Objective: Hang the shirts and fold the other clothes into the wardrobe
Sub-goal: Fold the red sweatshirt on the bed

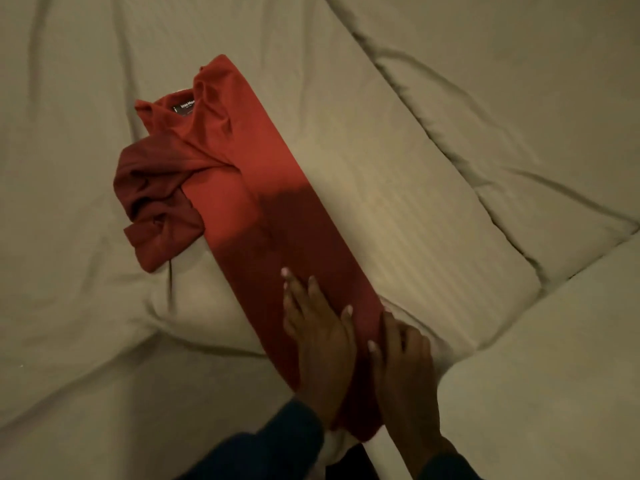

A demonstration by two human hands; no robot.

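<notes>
One red top [242, 188] lies on the bed in front of you, and both of your hands are on it. Far to the left, the tan bed cover [62, 202] is soft and full of wrinkles. Next comes the bunched part of the red top: a sleeve [156, 206] sits in a crumpled heap on the left side, darker than the rest. Just above it is the neck, with a small black label [187, 105] showing. From there the top runs as one long folded strip, slanting down and to the right toward you. It rests across a striped tan pillow [398, 216]. A shadow falls over the lower half of the strip.

Your left hand [318, 334] lies flat on the near end of the strip, fingers straight and a little spread, pressing the cloth down. Right beside it, your right hand [401, 358] is at the right edge of the strip. Its thumb rests on top of the cloth, and its fingers go down beside the edge. You cannot tell if they pinch the edge or only touch it. Your two hands sit close together with a thin band of red between them. Dark sleeves [277, 445] cover both of your wrists. Past your right hand, more tan bedding [536, 375] fills the right side.
</notes>
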